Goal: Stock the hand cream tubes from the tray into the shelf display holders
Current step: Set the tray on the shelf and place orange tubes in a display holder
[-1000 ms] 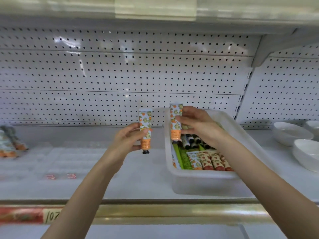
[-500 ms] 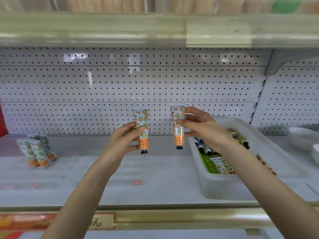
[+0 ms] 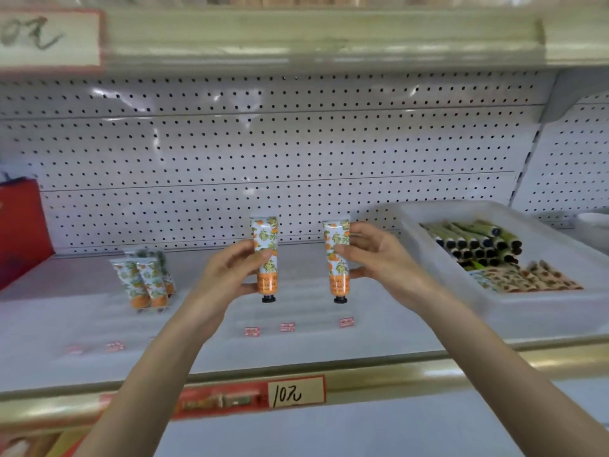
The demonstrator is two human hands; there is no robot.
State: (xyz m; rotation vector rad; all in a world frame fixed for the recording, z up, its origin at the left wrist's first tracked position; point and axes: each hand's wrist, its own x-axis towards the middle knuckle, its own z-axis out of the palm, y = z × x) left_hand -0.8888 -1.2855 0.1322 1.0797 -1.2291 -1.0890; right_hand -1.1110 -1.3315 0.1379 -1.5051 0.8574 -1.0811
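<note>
While the left hand (image 3: 227, 275) grips one tube (image 3: 265, 249) and the right hand (image 3: 379, 255) a second tube (image 3: 336, 258), about four stocked tubes (image 3: 145, 282) stand near the shelf's (image 3: 296, 344) left end, the tray (image 3: 543, 308) at its right.

Glossy printed plastic tubes (image 3: 265, 255); translucent matt plastic tray (image 3: 428, 245); perforated painted-metal backboard (image 3: 263, 153).

Bright, even light, with glare patches on the white perforated back panel (image 3: 263, 153) toward 11 o'clock. Blur smears the red-edged paper price card (image 3: 49, 37) at 10 o'clock.
</note>
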